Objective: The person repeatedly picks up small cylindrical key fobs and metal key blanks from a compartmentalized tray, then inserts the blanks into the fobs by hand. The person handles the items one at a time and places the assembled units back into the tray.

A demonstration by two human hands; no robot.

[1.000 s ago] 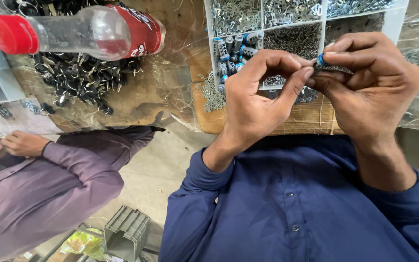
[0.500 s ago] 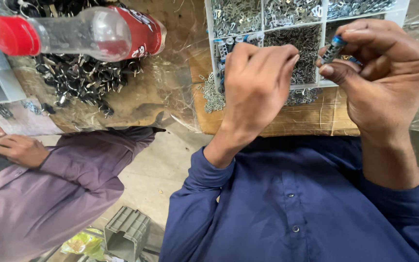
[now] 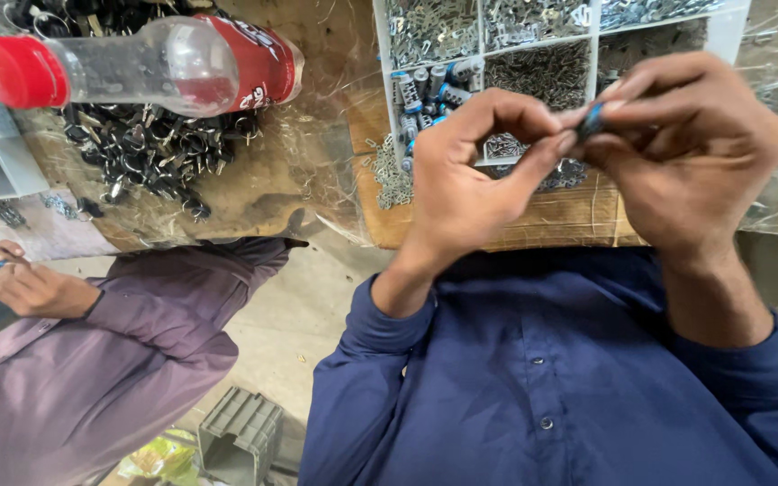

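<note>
My right hand [image 3: 691, 153] pinches a small blue part [image 3: 593, 118] between thumb and forefinger, held up over the bench. My left hand [image 3: 470, 175] meets it from the left, its thumb and forefinger tips closed on the same part. Most of the part is hidden by the fingers. Behind the hands stands a white divided tray [image 3: 594, 63] filled with small metal pieces. One compartment holds several blue-capped cylinders [image 3: 429, 90]. Both my sleeves are dark blue.
A plastic bottle with a red cap [image 3: 137, 67] lies on the plastic-covered bench above a pile of black rings [image 3: 146, 148]. At the left a co-worker in a purple sleeve [image 3: 110, 351] holds a small item in one hand [image 3: 24, 288]. A grey crate [image 3: 240, 436] sits on the floor.
My left hand, apart from the right half a second ago, has come back to the blue part. My right hand has dropped slightly. The co-worker's hand has shifted right.
</note>
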